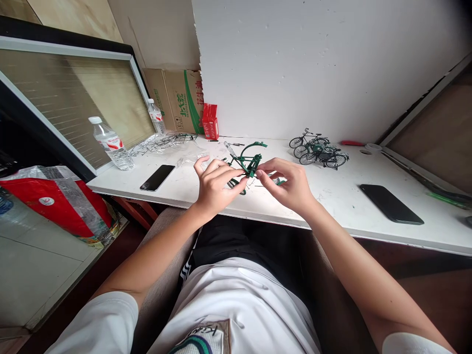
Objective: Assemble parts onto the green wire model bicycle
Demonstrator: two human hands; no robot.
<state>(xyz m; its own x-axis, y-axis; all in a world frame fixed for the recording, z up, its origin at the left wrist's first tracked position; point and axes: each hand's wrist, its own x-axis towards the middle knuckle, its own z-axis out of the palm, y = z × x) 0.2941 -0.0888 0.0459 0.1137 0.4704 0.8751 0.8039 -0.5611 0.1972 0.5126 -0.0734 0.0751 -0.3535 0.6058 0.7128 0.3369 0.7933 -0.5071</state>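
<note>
A green model bicycle frame [254,164] with a curved mudguard is held up over the table's front edge, between both hands. My left hand [219,184] pinches it from the left with thumb and forefinger, the other fingers partly raised. From the right, my right hand [285,179] grips the same frame near its lower end with thumb and fingertips. Any small part between the fingertips is too small to make out. Beneath and behind the hands, more dark and green bicycle pieces [239,187] lie on the white table [332,196], partly hidden.
Several finished model bicycles [319,150] stand at the back right. Phones lie at left [158,177] and right [391,202]. Water bottles [112,143], black part sprues [164,144], a red box [210,121] and a cardboard carton [177,101] occupy the back left. A white wall [317,64] rises behind.
</note>
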